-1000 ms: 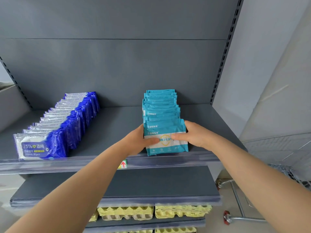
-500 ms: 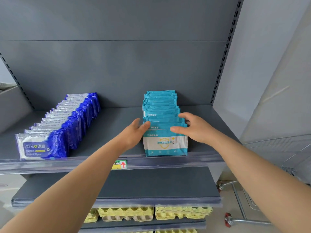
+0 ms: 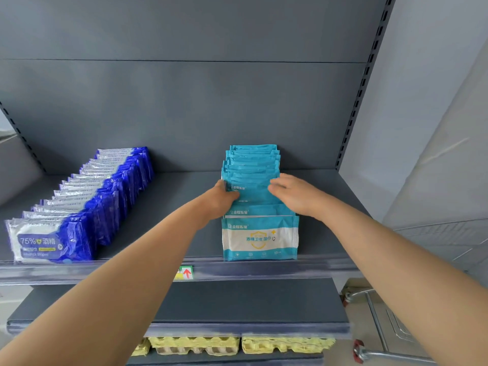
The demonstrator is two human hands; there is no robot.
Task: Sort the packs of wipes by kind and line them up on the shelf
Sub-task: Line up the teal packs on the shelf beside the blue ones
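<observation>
The teal packs (image 3: pixel 260 233) are standing in a row on the shelf's (image 3: pixel 163 202) right side. The left hand (image 3: pixel 221 199) is pinching their edge and the right hand (image 3: pixel 294 196) is resting flat on top, probably making the row straight.

On the shelf (image 3: pixel 171 207) the left hand (image 3: pixel 220 200) pinches the teal packs (image 3: pixel 253 165), the right hand (image 3: pixel 297 198) resting on them

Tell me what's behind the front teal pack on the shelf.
More teal packs stand in a row back toward the rear panel. Only their tops show; the left hand and right hand cover parts of the nearest ones.
</observation>
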